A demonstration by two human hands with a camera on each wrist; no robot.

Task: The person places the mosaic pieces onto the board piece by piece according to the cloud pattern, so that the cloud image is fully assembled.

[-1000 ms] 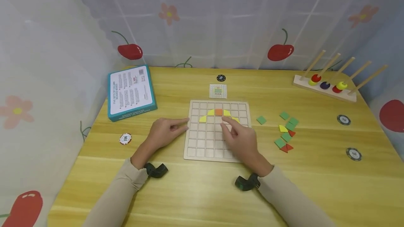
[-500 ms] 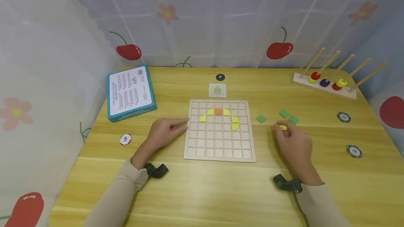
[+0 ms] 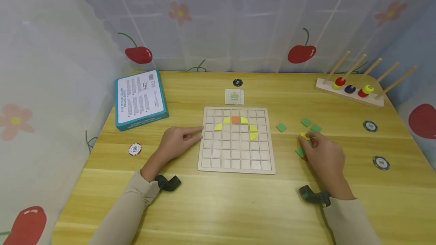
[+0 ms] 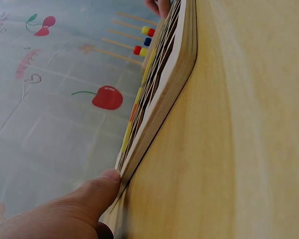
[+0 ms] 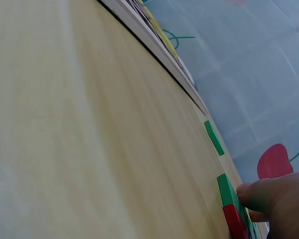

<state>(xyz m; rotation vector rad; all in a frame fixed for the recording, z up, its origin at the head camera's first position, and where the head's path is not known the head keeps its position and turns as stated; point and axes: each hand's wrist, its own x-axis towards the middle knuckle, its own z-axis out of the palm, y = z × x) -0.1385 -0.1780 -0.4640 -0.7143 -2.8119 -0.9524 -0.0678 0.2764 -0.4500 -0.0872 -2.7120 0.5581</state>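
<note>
A pale wooden grid board point(image 3: 235, 152) lies mid-table with an orange square tile point(image 3: 235, 119) and several yellow curved-edge tiles point(image 3: 253, 136) in its cells. My left hand point(image 3: 178, 143) rests at the board's left edge, thumb and forefinger reaching straight to it; the left wrist view shows the thumb against the edge. To the right, my right hand point(image 3: 323, 156) is over a loose group of tiles, thumb and forefinger apart. A yellow tile point(image 3: 303, 135), a red tile point(image 3: 313, 141) and a green tile point(image 3: 299, 152) show around its fingertips. The hand hides other pieces.
A pattern card point(image 3: 234, 96) and a black chip point(image 3: 237, 82) lie beyond the board. At back left is a teal box point(image 3: 141, 99). A peg stand with beads point(image 3: 351, 93) stands at back right. More chips point(image 3: 370, 126) lie at the sides. One green square point(image 3: 281, 127) lies apart.
My right hand has left the board for the loose tiles on the right, then shifted slightly further right and down. The left hand stays at the board's edge.
</note>
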